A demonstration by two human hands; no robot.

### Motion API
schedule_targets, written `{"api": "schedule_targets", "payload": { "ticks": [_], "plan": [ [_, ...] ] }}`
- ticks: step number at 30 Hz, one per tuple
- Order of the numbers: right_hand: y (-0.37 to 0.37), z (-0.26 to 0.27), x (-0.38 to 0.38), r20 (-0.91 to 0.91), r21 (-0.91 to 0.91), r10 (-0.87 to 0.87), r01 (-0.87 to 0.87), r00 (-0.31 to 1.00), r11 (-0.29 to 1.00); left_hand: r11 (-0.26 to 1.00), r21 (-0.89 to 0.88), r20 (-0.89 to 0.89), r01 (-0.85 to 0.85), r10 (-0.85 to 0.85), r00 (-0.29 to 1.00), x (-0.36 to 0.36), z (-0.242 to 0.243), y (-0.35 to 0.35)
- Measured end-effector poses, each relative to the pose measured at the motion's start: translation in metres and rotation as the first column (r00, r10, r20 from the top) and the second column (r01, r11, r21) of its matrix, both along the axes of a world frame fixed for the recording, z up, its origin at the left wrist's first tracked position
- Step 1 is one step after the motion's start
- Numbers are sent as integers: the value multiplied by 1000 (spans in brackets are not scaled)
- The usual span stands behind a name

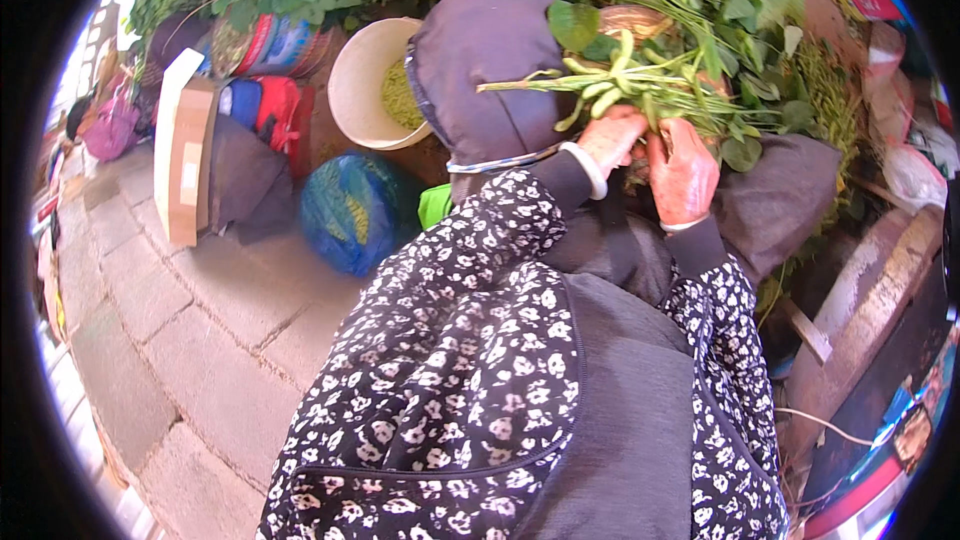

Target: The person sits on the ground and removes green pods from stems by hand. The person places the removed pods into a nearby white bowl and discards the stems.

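Note:
A bundle of green bean stalks with plump pods [622, 82], which look like soybean, lies across my lap. My left hand [615, 136] has its fingers closed around the base of the pods and stalks. Close beside it, my right hand [684, 171] pinches the same bundle from the right, its fingertips partly hidden by stems. The two hands almost touch. Left of my knee a white plastic bucket [352, 90] is tilted towards me, with shelled green beans [403, 96] inside.
Leafy bean plants [739, 7] are heaped ahead of my lap. A blue plastic bag [349, 214] stands left, beyond it an open cardboard box [187, 157] and a red-and-blue bag [274, 112]. Paving slabs [210, 345] cover the floor at left. A wooden stool or bench [862, 300] stands at right.

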State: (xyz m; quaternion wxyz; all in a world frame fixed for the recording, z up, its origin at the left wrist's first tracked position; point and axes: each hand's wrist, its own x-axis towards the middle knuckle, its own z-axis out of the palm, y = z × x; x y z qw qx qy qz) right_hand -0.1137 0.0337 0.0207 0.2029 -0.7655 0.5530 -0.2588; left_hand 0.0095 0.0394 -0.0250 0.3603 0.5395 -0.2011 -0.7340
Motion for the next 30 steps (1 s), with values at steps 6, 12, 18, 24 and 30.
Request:
{"api": "schedule_targets", "payload": {
  "ticks": [6,12,18,24,30],
  "plan": [
    [2,-11,-5,571,575,-307,-104,762,811,973,220,-210,69,-22,977,35,28,13],
    [16,-15,-34,538,843,-732,-258,418,473,841,61,-560,-537,475,679,159,100,7],
    [25,-17,-34,481,877,-711,-283,514,388,664,-323,112,-675,735,669,379,-19,30],
    [28,-12,-34,472,880,-714,-227,517,418,797,-137,581,-589,546,604,433,-110,31],
    [23,-13,-16,559,795,-553,-209,618,569,693,-215,644,-688,631,433,521,-160,58]
  ]
}}
